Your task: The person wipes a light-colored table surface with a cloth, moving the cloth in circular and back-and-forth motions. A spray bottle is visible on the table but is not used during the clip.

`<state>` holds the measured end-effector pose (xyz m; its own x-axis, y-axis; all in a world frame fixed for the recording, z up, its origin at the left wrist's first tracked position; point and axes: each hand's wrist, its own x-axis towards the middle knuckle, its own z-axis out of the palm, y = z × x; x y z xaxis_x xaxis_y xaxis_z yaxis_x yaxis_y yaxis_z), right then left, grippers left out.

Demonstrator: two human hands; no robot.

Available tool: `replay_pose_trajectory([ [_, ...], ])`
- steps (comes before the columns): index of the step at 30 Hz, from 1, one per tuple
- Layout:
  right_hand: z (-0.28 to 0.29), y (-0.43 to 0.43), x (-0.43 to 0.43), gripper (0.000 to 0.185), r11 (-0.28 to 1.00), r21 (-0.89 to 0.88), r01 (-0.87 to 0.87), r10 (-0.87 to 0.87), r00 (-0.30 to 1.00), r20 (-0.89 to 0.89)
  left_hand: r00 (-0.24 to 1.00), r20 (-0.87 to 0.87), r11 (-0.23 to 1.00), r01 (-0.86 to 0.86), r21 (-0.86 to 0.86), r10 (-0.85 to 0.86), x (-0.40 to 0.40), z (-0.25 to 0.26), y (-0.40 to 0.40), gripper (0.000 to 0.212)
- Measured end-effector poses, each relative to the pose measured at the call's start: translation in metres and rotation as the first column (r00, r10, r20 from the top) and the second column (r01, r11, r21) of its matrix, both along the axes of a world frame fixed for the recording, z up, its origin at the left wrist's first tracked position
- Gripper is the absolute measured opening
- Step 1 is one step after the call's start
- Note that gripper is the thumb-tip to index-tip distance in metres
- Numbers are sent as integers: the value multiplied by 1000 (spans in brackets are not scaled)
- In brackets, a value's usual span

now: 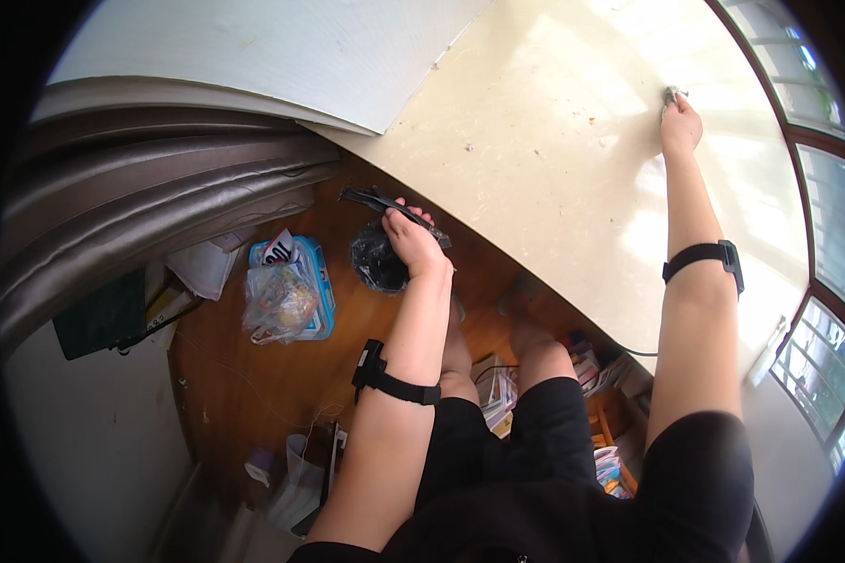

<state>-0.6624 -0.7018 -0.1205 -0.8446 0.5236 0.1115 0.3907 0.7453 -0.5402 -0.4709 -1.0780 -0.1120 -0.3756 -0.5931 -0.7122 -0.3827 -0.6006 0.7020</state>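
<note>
My right hand [681, 130] reaches far across the cream tabletop [535, 197] and grips a small crumpled greyish wad [672, 93], perhaps cloth or paper, pressed to the surface. Small crumbs and specks [469, 147] are scattered over the tabletop, with an orange bit [591, 120] among them. Just off the table's near-left edge, my left hand [415, 243] is closed around the gathered top of black plastic [370, 198], which looks like a bag. Below the hand, a rounded, shiny black plastic part [380, 257] hangs or stands over the wooden floor; which one, I cannot tell.
A white panel [253, 63] borders the tabletop, above a grey curtain [169, 162]. On the floor, a clear plastic bag [282, 302] rests on a blue-edged box [324, 281]. Books [500, 394] lie by my legs. Barred windows [831, 190] line the right.
</note>
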Motion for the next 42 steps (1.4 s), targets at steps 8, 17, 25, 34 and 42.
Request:
replay_pose_trajectory([
  [8, 2, -198, 74, 25, 795, 55, -604, 605, 785, -133, 981, 150, 987, -137, 79, 124, 26, -8, -4, 31],
  [17, 22, -27, 123, 26, 996, -64, -56, 51, 997, -63, 681, 555, 809, 587, -24, -478, -52, -21, 3, 41],
  [25, 9, -115, 88, 20, 972, 128, -196, 207, 975, -82, -762, 640, -497, 519, 696, 101, -68, 3, 24, 31],
  [34, 23, -167, 98, 23, 850, -60, -523, 522, 852, -38, -859, 452, -409, 332, 850, 242, -57, -65, 1, 32],
  [42, 42, -113, 89, 8, 778, -36, -628, 628, 772, 96, -887, 324, -426, 167, 889, 328, -65, -74, -7, 30],
])
